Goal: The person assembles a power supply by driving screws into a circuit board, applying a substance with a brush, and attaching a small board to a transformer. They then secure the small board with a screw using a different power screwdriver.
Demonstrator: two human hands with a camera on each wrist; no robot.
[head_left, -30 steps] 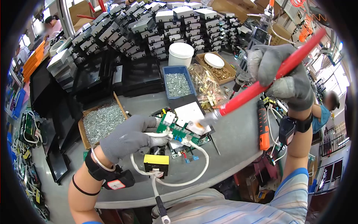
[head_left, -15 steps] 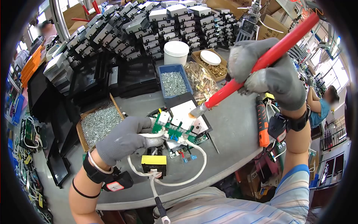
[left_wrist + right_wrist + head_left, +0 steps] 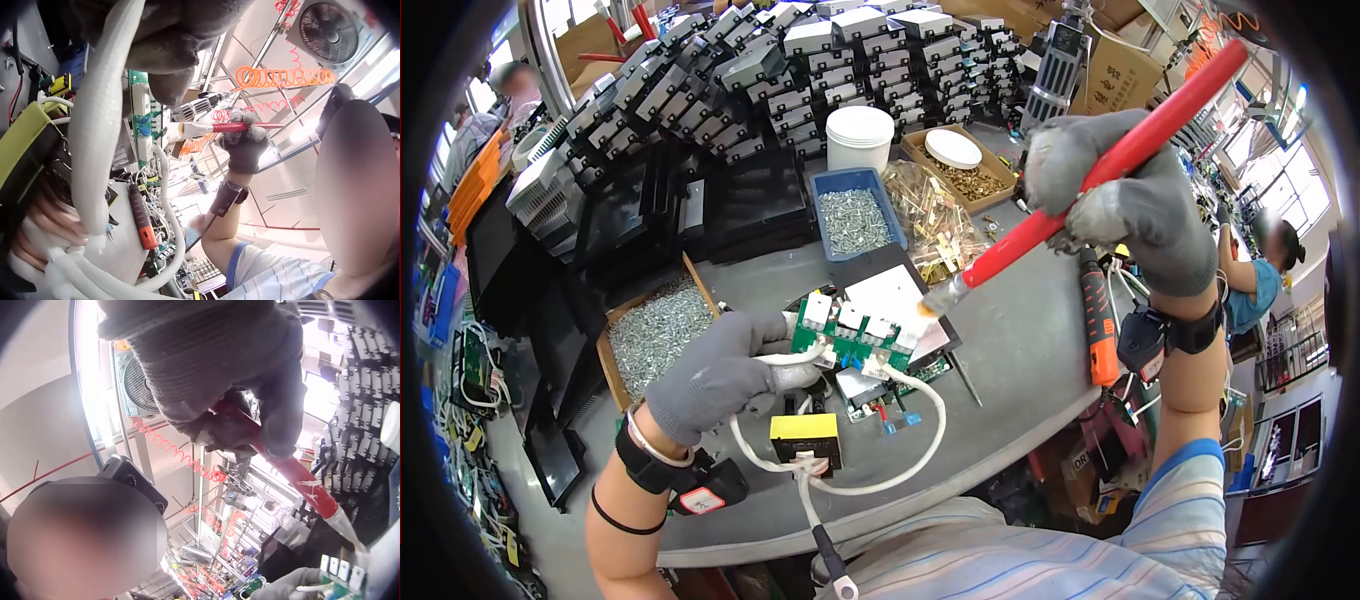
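While the right hand [image 3: 1175, 215], in a grey glove, holds a red-handled brush [image 3: 1015, 247], its fingers are curled round the shaft and the thumb closes against it. The handle slants up to the right, with the bristles pointing down towards the white plate [image 3: 892, 290], near the right end of the green circuit board [image 3: 850, 345]. Glare blurs the tip, so I can't quite tell whether the bristles touch the plate or the board.

The left hand [image 3: 720, 375], also gloved, pinches the board's left end between bent fingers and thumb, with a white cable [image 3: 943, 415] running past the fingertips. 4 white blocks stand in a row along the board, which sits tilted over the near edge of the plate. Below it, the cable loops round towards a black block with a yellow top [image 3: 804, 428], close to the front edge of the grey table [image 3: 1025, 345].

Left of the gloved hand is a carton [image 3: 610, 370] of screws [image 3: 658, 335]; beyond the board are a blue tray [image 3: 818, 200] of screws, a white bucket [image 3: 860, 140] and a clear bag [image 3: 930, 215] of brass-coloured parts. An orange-and-black tool [image 3: 1102, 330] lies at the right.
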